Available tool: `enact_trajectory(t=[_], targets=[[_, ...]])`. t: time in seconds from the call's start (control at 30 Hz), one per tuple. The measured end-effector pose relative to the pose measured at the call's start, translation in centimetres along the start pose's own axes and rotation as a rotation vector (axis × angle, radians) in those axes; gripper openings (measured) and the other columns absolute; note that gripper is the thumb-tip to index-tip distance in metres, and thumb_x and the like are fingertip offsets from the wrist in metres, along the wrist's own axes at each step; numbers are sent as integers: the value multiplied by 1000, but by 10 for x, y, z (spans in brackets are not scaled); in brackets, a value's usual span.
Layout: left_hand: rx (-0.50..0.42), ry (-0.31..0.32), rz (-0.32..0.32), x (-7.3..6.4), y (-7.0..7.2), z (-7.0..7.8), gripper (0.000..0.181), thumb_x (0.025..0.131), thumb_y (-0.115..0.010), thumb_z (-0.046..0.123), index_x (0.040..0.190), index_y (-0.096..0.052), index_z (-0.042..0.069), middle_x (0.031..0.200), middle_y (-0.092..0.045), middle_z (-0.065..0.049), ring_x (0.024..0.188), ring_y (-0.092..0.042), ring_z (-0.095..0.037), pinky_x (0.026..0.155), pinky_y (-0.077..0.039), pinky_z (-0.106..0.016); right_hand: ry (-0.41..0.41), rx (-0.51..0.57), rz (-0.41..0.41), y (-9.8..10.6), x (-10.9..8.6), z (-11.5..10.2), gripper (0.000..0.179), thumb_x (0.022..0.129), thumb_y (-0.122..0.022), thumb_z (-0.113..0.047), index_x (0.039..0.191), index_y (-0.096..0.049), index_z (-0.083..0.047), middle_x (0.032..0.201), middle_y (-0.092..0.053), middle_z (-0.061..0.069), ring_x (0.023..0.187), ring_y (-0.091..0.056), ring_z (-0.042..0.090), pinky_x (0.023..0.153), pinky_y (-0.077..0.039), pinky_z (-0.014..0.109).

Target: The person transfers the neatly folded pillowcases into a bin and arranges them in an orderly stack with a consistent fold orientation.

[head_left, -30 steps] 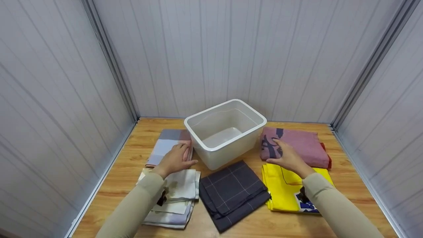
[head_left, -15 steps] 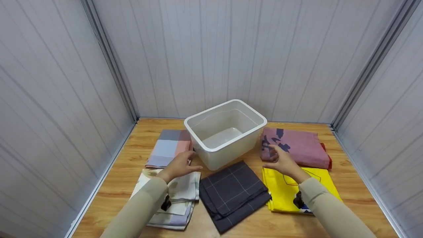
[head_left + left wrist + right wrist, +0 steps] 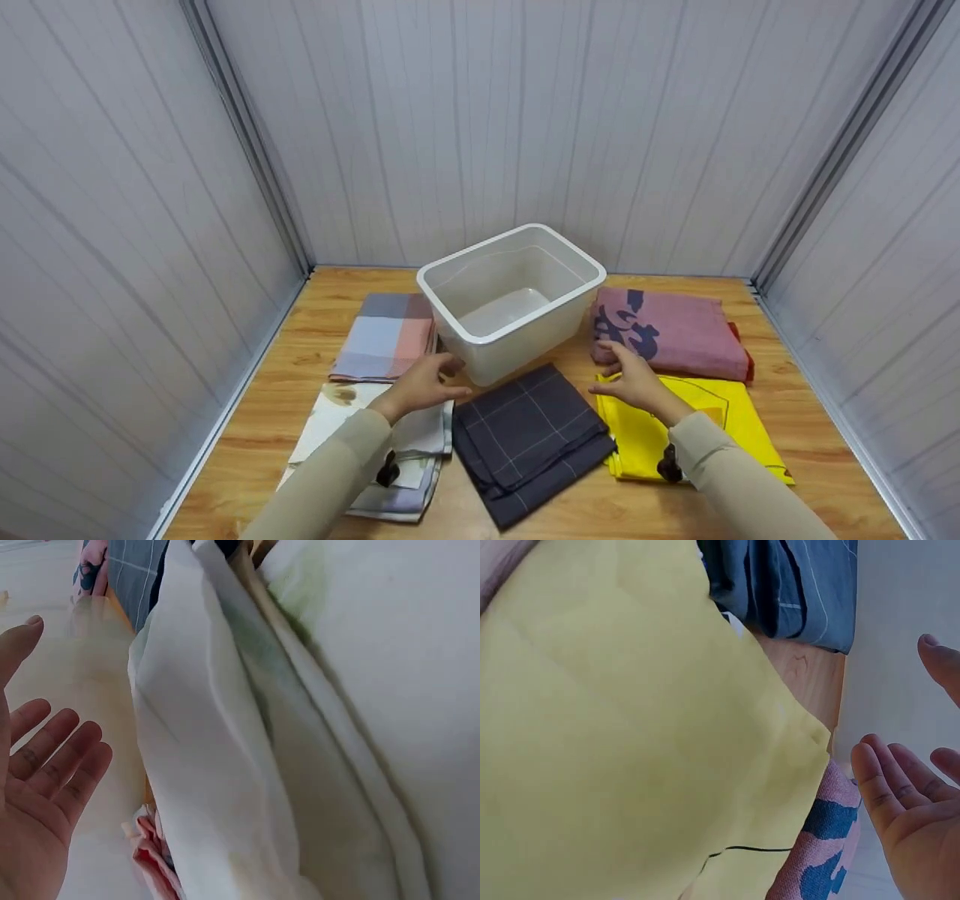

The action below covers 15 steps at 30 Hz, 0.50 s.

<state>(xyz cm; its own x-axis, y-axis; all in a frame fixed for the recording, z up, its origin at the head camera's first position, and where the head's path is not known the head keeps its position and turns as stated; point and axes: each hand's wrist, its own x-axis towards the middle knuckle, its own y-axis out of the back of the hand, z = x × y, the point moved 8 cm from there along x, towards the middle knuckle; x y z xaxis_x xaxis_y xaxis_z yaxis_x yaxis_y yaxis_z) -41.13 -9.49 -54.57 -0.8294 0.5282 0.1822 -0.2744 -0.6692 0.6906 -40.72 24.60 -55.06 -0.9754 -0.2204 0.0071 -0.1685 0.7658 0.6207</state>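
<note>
My left hand (image 3: 421, 386) hovers over the far edge of a folded white cloth (image 3: 341, 409), near the bin's front left corner. Its fingers are loosely bent and hold nothing; the left wrist view shows the bare palm. My right hand (image 3: 636, 384) is above a folded yellow cloth (image 3: 720, 420), thumb and fingers spread apart, also holding nothing. Between the hands lies a folded dark grey cloth (image 3: 529, 439) with thin white lines. Behind it stands a white plastic bin (image 3: 517, 334), with nothing inside.
A folded checked cloth (image 3: 375, 337) in blue, grey and pink lies left of the bin. On the right is a folded pink cloth (image 3: 686, 330) with dark markings. Light panel walls (image 3: 480, 112) enclose the wooden table (image 3: 247, 450) at the back and sides.
Both hands have drawn back toward me and slightly inward, the left away from the checked cloth, the right away from the pink one. The cloths and bin stay in place.
</note>
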Motion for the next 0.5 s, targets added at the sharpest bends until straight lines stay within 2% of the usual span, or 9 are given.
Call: enact_trajectory(t=[0.17,0.5], targets=[[8,-1,-28,2,-13,3,58,72,-76,39,114,-58,4,105,-61,-12,95,-58,-27,79,-48,-39,12,33,-12,-8,-2,3,79,68,-81,-23,135,-39,-17,122,-50,17,99,-55,30,78,-50,39],[57,10,-91,3,-34,-2,60,70,-77,38,115,-58,4,109,-62,-9,97,-58,-24,82,-47,-39,15,50,-67,-26,-7,8,76,70,-79,-21,134,-38,-14,117,-50,18,99,-54,33,80,-50,38]])
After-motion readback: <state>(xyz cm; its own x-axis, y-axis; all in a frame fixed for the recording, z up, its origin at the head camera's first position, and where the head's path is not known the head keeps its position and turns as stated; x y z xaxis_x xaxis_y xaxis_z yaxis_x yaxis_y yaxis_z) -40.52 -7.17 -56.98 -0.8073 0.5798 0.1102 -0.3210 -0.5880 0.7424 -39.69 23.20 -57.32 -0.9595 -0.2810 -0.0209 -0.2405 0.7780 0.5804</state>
